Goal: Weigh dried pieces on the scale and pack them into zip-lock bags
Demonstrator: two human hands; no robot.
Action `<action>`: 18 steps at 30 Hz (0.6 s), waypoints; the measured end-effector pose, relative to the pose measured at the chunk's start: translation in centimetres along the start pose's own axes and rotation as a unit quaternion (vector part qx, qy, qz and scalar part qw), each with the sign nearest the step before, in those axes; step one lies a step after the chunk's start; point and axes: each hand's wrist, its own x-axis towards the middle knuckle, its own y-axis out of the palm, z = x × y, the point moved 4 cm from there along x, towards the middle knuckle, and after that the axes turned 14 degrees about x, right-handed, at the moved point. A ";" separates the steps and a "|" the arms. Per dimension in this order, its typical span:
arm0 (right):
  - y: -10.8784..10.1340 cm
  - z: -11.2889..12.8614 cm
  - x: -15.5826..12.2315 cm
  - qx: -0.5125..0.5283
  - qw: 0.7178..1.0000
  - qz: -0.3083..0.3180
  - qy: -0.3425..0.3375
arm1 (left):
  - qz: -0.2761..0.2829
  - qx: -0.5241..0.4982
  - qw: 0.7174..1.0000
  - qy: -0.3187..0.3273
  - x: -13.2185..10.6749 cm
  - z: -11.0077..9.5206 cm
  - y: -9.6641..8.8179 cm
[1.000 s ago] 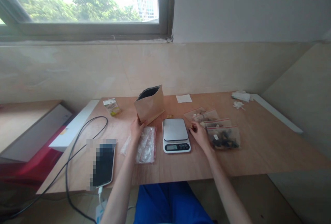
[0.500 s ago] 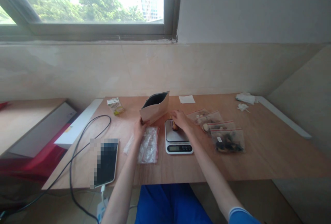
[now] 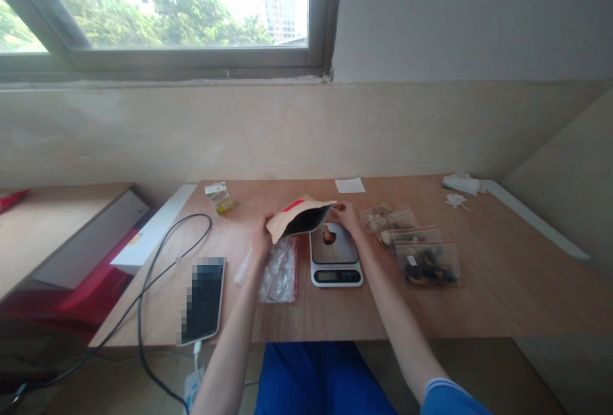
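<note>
My left hand grips the bottom of a brown paper pouch, which is tipped on its side with its dark open mouth facing right, over the small digital scale. My right hand pinches the pouch's mouth edge at the scale's far side. A small brown piece lies on the scale's metal plate. Empty clear zip bags lie under my left wrist.
Several red-striped zip bags with dried pieces lie right of the scale. A phone with a charging cable sits at the left front. A small yellow packet, a white paper slip and crumpled tissue lie near the wall.
The pouch went from upright to tipped on its side over the scale. My right hand moved from the zip bags to the scale, left a brown piece there, then took the pouch's mouth.
</note>
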 end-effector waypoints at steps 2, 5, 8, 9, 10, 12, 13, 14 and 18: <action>-0.7 -0.3 -0.4 0.015 1.000 0.007 0.016 | 0.001 -0.014 1.000 -0.015 -0.2 -0.3 0.0; -1.1 -0.8 -2.2 0.035 0.998 0.048 0.030 | -0.009 -0.023 0.999 -0.025 -0.2 -0.7 -0.1; -1.5 0.1 -4.3 0.030 0.999 0.028 0.015 | -0.007 -0.028 0.999 -0.015 -0.3 -1.1 -0.3; -1.8 1.0 -4.9 0.034 0.999 -0.006 -0.005 | -0.002 -0.032 0.999 -0.008 -0.3 -1.2 -0.4; -2.1 2.2 -5.4 0.049 0.997 -0.045 -0.028 | 0.003 -0.036 0.999 -0.003 -0.3 -1.3 -0.4; -2.6 5.4 -6.3 0.113 0.987 -0.080 -0.077 | 0.009 -0.039 0.999 0.000 -0.4 -1.3 -0.3; -2.6 7.1 -6.7 0.155 0.982 -0.059 -0.093 | 0.008 -0.039 0.999 -0.004 -0.4 -1.2 -0.2; -2.4 8.9 -7.0 0.180 0.978 -0.007 -0.109 | 0.003 -0.039 0.999 -0.009 -0.3 -1.0 -0.1; -0.5 13.6 -7.8 0.080 0.958 0.221 -0.166 | -0.019 -0.040 0.999 -0.010 0.2 0.3 0.3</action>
